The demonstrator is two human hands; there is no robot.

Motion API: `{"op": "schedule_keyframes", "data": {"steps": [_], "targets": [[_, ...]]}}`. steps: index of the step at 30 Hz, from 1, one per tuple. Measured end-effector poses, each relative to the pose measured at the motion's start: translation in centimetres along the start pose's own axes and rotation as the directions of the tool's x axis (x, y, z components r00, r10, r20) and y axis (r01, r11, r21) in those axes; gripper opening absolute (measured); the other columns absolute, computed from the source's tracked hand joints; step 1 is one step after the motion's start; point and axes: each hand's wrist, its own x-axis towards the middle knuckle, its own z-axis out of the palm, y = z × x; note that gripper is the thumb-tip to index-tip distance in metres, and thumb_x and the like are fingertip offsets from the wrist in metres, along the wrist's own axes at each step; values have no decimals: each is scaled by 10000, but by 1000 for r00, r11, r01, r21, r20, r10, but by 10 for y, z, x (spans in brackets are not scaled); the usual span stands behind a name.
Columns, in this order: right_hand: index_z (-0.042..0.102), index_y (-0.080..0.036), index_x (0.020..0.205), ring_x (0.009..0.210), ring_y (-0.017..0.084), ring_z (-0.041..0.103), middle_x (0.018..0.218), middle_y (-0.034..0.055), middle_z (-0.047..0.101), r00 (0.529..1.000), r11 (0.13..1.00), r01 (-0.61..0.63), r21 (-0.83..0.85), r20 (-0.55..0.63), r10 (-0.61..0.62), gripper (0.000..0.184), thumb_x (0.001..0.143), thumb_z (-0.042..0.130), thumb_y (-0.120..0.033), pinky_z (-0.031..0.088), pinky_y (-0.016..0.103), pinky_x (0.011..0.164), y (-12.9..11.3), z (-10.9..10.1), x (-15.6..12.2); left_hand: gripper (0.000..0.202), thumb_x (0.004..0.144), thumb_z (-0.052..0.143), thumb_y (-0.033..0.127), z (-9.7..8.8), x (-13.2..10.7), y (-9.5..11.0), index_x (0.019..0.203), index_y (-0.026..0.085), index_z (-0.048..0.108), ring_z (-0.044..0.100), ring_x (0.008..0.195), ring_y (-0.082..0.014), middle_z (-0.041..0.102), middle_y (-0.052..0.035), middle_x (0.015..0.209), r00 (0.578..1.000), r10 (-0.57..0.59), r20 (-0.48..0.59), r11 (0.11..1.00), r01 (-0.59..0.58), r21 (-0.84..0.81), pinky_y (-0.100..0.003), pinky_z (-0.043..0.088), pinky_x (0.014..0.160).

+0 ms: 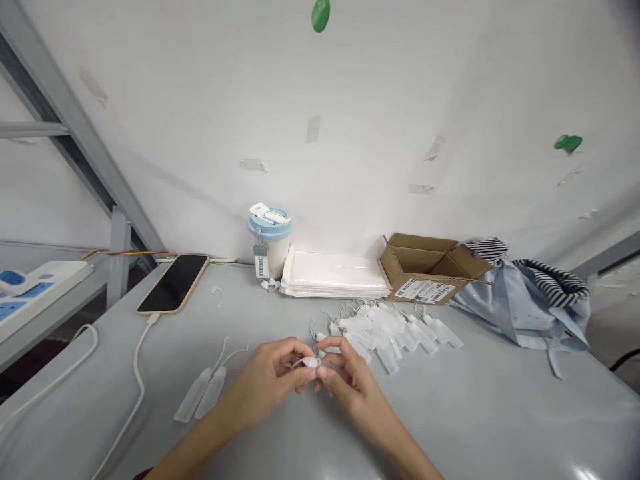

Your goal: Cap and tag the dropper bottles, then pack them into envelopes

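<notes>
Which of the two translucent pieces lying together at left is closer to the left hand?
The right piece of this pair. It lies between the left hand and the other piece, which is nearer to the phone's cable.

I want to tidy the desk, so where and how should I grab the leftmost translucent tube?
Best, I'd say, by the broad near end of the leftmost tube, coming from the left: it lies slanted, its thin cord trails from the far end, and the second tube lies close along its right side.
</notes>
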Motion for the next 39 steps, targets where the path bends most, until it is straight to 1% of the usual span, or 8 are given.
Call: {"op": "schedule_keyframes", "data": {"steps": [6,13,19,26,29,32,34,39], "targets": [[514,-194,978,484,87,349,622,-37,553,994,980,-110,165,22,107,394,796,607,-530,235,216,466,1,2,3,88,732,620,208,-1,1,-3,791,165,667,605,735,-167,665,-12,745,997,63,43,995,-60,-78,-260,458,670],[540,-193,1010,560,108,444,641,-18,562,998,986,-49,157,-28,54,372,815,611,-502,262,212,473,-1,3,2,297,822,563,432,-2,2,-1,763,155,654,570,567,-131,658,-4,635,997,-55,48,998,56,-21,-246,469,581],[494,-196,975,427,53,228,584,-62,506,988,943,-152,297,62,140,408,789,612,-539,177,207,429,0,0,3,227,816,573,369,-1,-1,3,844,171,682,583,682,-158,675,-28,762,998,55,28,996,-56,68,-249,479,651],[508,-196,1026,556,113,427,647,-26,560,1000,1000,3,10,-4,-3,323,869,533,-478,294,227,512,-1,1,-1,366,871,469,459,0,-3,5,691,169,600,538,535,-124,574,24,553,999,-33,29,990,29,139,-217,420,536],[559,-191,1011,613,133,474,734,8,587,992,975,82,-208,-75,-99,281,882,515,-437,337,237,541,1,0,-2,372,857,486,469,-1,-2,2,632,176,526,527,499,-121,543,35,519,998,-45,-40,994,49,100,-222,416,522],[614,-178,963,610,143,491,735,28,591,974,928,116,-353,-143,-176,282,898,481,-418,358,239,525,4,0,-2,344,856,495,463,-2,-1,-1,685,170,552,548,512,-127,567,27,555,999,-30,-22,998,32,56,-234,440,539],[631,-168,922,547,132,473,669,17,572,971,941,112,-321,-164,-171,321,895,472,-445,350,236,491,6,0,0,304,854,509,441,-1,-1,-2,762,164,594,566,549,-135,581,22,589,1000,1,0,999,-1,42,-243,461,569],[617,-136,843,415,88,382,570,-18,502,989,997,7,-80,-146,-19,438,850,483,-553,319,222,412,4,-1,5,242,823,553,382,2,-3,4,824,155,636,572,635,-148,594,6,652,996,72,-49,992,-66,109,-252,489,642]]}}
